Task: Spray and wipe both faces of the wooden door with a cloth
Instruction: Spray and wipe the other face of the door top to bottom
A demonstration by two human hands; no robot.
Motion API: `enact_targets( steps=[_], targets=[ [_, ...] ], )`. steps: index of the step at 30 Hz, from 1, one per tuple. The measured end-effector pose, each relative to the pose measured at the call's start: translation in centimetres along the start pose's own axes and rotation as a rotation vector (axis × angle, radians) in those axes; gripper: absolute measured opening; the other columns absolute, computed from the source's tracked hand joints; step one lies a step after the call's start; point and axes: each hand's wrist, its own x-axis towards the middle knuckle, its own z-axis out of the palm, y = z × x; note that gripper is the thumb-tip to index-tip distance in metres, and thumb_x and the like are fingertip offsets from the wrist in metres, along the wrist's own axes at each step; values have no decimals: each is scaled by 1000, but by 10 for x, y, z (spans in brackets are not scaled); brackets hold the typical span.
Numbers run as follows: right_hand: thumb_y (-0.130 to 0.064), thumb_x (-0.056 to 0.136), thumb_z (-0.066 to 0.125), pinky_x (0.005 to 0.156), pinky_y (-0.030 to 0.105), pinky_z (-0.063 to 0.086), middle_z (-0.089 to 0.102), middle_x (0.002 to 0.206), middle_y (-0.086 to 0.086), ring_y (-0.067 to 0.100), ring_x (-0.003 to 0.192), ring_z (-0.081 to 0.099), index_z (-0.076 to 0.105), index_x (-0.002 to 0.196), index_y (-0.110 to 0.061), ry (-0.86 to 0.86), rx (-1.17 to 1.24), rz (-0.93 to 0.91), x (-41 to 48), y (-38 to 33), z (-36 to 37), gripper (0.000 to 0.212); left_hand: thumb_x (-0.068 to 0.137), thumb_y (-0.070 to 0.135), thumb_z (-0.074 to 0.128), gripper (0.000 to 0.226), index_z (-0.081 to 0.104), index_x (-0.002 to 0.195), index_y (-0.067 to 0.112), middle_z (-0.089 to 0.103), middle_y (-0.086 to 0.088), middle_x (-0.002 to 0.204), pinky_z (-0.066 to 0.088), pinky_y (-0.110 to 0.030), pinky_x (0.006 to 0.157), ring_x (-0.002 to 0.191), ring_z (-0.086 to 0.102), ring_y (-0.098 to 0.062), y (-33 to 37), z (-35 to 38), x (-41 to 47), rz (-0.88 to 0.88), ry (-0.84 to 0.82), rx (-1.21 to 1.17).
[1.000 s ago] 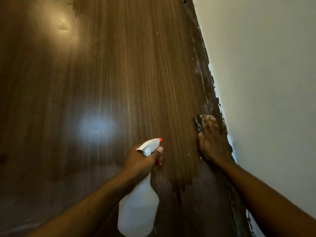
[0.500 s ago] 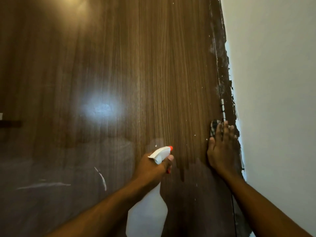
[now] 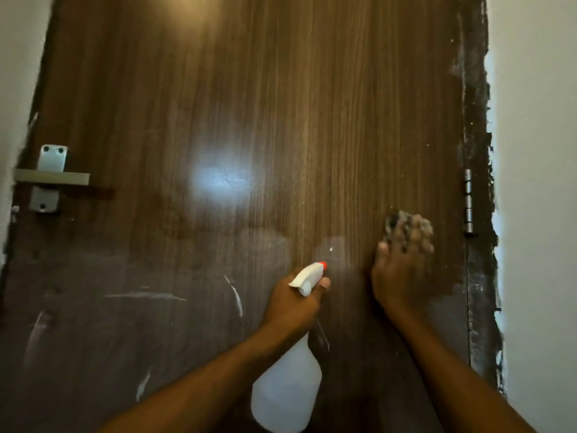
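Head view: we look at one face of the wooden door [image 3: 281,120], which fills most of the frame.
Door: we see brown grain running top to bottom — glossy and bright in the upper part, duller and greyer across the lower part, with pale streaks [image 3: 235,295] low down.
Glare: a soft white patch [image 3: 221,181] sits near the middle of the door.
Left hand [image 3: 293,304]: we find it clamped round the neck of a spray bottle [image 3: 288,392], a finger curled over the front near the trigger.
Spray bottle: white and translucent, it has a white head and an orange nozzle tip [image 3: 323,264] aimed at the door, close to it.
Right hand [image 3: 398,270]: it lies flat, fingers spread, pressing a cloth [image 3: 394,221] against the door — the fingertips are blurred.
Cloth: dark and speckled, it shows just beyond the fingers, near the hinge side.
Hinge [image 3: 467,200]: the metal knuckles sit on the right edge, just beside the cloth.
Handle [image 3: 51,178]: a metal lever and its plate are at the far left edge.
Wall [image 3: 537,182]: pale, it meets a rough dark frame [image 3: 477,120] on the right.
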Motion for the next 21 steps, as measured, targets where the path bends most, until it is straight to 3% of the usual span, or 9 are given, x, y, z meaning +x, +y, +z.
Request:
enact_targets(
  steps=[2,4,6,8,10,12,14,17,21],
  targets=[
    [-31,105,37,119,46,18,34,157,22,43,147,29,39,150,-8,-68,56,-117,-12,-48,9,51,86,34,61,43,55,123,13,65,-8,110,52,-28,81,101,63,-22,4,-8,2,21,27,28],
    [-34,105,36,121,49,20,31,160,19,40,150,25,35,154,-10,-85,-22,-416,-40,-60,23,54,86,34,61,40,55,122,17,65,-2,109,52,-25,81,101,63,-18,9,-17,1,54,36,33],
    [-37,105,33,122,52,22,25,164,14,35,152,21,31,155,-14,-118,-66,-566,-67,-40,26,56,87,34,60,40,54,123,18,64,-2,113,52,-31,89,104,61,-17,8,-29,-1,63,36,62],
    [-38,106,28,120,56,22,20,165,14,35,152,20,31,156,-14,-111,-49,-555,-84,-11,20,56,87,37,59,45,52,126,15,63,-5,117,52,-33,90,105,61,-19,3,-44,-6,27,50,100],
    [-39,105,25,122,55,18,15,166,13,34,153,15,27,157,-12,-93,-42,-395,-80,-3,12,58,86,38,59,48,52,126,13,63,-8,117,53,-30,85,103,62,-20,-4,-60,-11,-8,73,119],
    [-38,103,26,124,51,11,13,167,14,33,154,8,24,158,-10,-87,-40,-171,-59,-28,11,62,85,39,60,50,53,126,12,64,-10,116,54,-35,86,102,63,-23,-7,-72,-14,-19,86,123],
    [-36,102,28,124,49,8,18,166,15,35,154,11,24,157,-10,-49,-12,-118,-42,-76,14,61,84,38,60,50,53,126,12,64,-12,115,53,-38,87,102,63,-26,-4,-86,-14,-14,95,122],
    [-35,101,34,122,48,15,27,162,16,37,151,22,27,156,-14,-50,-9,-331,-54,-126,31,59,85,39,61,50,53,126,13,65,-14,113,54,-39,85,101,63,-28,0,-104,-14,-10,111,121],
    [-33,101,39,122,50,19,27,162,14,37,149,27,33,154,-14,-134,-27,-622,-107,-99,38,57,87,35,60,50,49,130,13,62,-8,120,52,-38,90,105,61,-23,0,-120,-20,-43,155,117]
  ],
)
